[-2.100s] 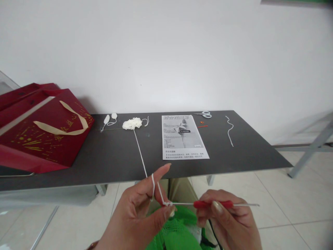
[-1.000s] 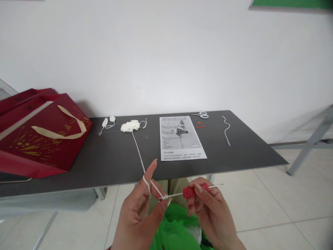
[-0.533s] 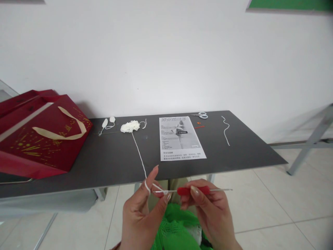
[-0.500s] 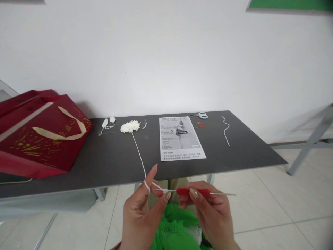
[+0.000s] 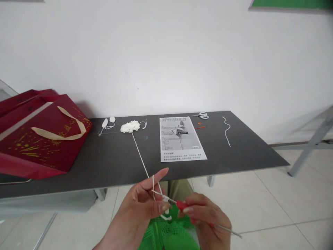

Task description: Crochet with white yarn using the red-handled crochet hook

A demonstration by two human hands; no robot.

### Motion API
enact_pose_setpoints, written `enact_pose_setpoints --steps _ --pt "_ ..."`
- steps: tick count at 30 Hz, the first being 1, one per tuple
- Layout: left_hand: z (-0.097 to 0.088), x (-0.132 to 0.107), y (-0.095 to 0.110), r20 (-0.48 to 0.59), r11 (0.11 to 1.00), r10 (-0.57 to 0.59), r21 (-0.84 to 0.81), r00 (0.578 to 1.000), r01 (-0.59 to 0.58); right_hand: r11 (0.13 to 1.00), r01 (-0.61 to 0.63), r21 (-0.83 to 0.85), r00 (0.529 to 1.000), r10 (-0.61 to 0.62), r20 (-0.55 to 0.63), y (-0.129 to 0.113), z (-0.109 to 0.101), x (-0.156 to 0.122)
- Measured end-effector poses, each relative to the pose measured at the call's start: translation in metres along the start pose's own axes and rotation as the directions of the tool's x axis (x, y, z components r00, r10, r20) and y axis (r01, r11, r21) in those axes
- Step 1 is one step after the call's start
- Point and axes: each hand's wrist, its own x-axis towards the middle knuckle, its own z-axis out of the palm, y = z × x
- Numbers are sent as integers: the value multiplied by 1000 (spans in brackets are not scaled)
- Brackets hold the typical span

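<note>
My right hand [image 5: 208, 217] grips a crochet hook [image 5: 181, 205] by its red handle, with the metal end sticking out to the lower right. The hook's thin tip passes by a small piece of white crochet work [image 5: 165, 198]. My left hand [image 5: 145, 205] pinches that piece between thumb and fingers, its index finger stretched out with white yarn [image 5: 140, 156] looped round it. This strand runs up to a loose heap of white yarn [image 5: 130, 126] on the table. A short yarn tail hangs below the left thumb.
On the dark table [image 5: 117, 163] lie a printed sheet [image 5: 182, 139], scissors [image 5: 203, 115], small orange items [image 5: 200, 127], a yarn piece [image 5: 227, 132] and small white crocheted pieces [image 5: 104, 123]. A red gift bag [image 5: 52, 139] stands left. Green mesh [image 5: 169, 232] lies below my hands.
My left hand has turned, its index finger now leaning right. The crochet hook has tilted, its rear end dropping to the lower right with my right hand. A yarn tail now shows below.
</note>
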Motion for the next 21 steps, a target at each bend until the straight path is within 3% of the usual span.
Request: enact_pose_setpoints --steps 3,10,21 --pt "2 -3 2 11 1000 -10 5 1000 10 997 -4 83 1000 5 -7 -6 2 0" --pt "2 -8 8 20 1000 10 28 1000 -10 941 -165 297 983 181 -27 -20 -7 -1" --pt "8 -17 17 6 998 -15 64 1000 15 958 -165 234 986 163 27 -31 -15 1"
